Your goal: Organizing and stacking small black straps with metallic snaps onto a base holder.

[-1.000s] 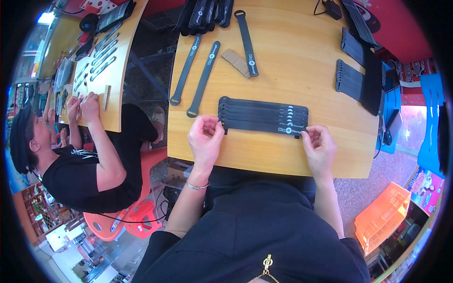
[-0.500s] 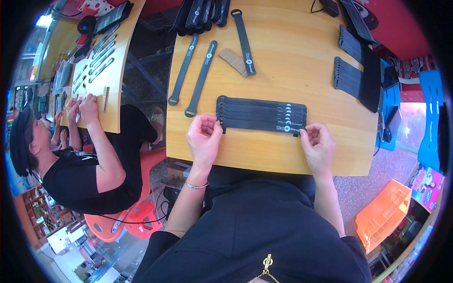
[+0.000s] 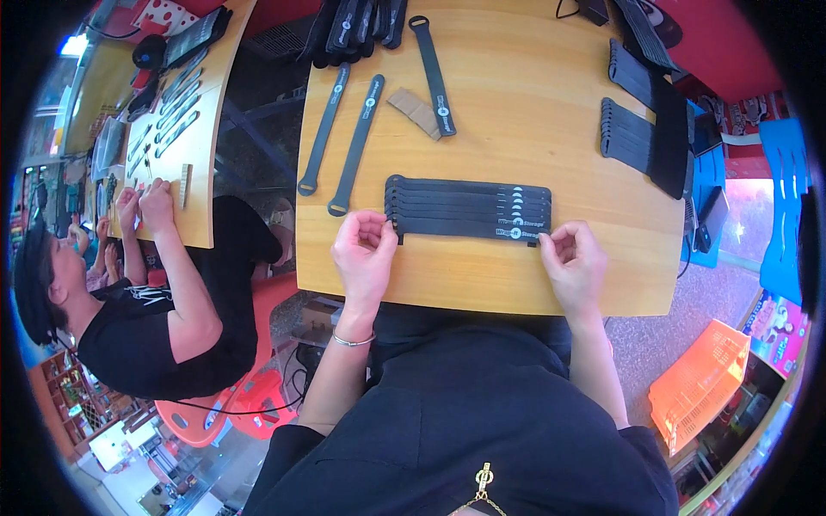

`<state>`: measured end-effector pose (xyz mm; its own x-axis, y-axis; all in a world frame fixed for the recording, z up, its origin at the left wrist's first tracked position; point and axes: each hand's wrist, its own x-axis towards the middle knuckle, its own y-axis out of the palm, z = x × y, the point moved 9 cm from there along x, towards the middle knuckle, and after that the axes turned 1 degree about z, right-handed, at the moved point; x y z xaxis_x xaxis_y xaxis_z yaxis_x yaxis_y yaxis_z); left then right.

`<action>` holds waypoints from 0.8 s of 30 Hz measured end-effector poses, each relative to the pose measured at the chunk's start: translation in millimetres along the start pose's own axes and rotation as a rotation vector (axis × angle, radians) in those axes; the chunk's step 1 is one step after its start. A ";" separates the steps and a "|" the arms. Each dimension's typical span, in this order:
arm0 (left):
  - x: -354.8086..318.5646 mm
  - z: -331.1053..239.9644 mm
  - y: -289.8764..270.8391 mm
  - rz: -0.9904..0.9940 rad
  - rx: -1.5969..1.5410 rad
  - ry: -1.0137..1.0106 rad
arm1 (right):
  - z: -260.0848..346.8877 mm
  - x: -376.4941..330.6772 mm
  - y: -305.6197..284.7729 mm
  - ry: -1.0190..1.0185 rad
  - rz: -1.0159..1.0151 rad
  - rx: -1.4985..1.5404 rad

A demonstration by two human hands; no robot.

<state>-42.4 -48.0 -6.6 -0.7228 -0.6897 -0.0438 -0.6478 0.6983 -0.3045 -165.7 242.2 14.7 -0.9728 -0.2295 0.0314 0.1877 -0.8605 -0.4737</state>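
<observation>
A row of overlapping black hook-and-loop straps [image 3: 456, 211] lies crosswise on the table before me, each edge showing above the one in front. White printing marks their right ends, and small holed tabs line the left. My left hand [image 3: 363, 258] pinches the left end of the nearest strap between thumb and forefinger. At the opposite end, my right hand [image 3: 571, 267] pinches the lower right corner in a similar grip, its other fingers curled. Small dark tabs stick out below the front strap near both hands.
Loose straps [image 3: 357, 142] and a brown cardboard piece [image 3: 416, 113] lie farther back on the table [image 3: 516, 288]. A strap pile [image 3: 353, 30] sits at the far edge. Fanned strap sets [image 3: 628, 129] are at right. A co-worker [image 3: 146, 318] sits left; an orange crate [image 3: 701, 383] stands right.
The whole view has shifted slightly, with things a little farther left. Both hands keep their places at the two ends of the front strap.
</observation>
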 end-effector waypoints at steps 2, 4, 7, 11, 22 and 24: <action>-0.1 0.1 0.6 0.003 0.020 -0.002 | -1.9 -0.2 0.6 0.011 0.003 0.015; 0.0 2.8 0.4 -0.007 -0.019 -0.013 | -0.9 -0.1 0.6 -0.001 0.000 0.005; 0.2 0.9 0.6 -0.006 0.020 -0.004 | 1.1 0.0 -0.1 -0.008 -0.013 -0.018; 0.4 1.4 0.5 -0.007 0.018 0.001 | 1.9 1.1 -0.1 -0.012 -0.022 -0.028; -0.2 2.5 0.5 0.000 -0.015 -0.014 | 2.5 1.9 0.5 0.001 -0.036 -0.051; -0.2 1.5 1.0 0.000 -0.007 -0.009 | 1.9 2.1 0.4 0.010 -0.032 -0.050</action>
<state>-42.5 -47.4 -8.3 -0.7203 -0.6917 -0.0525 -0.6498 0.6993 -0.2978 -167.4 240.6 16.3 -0.9796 -0.1973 0.0383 0.1497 -0.8435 -0.5158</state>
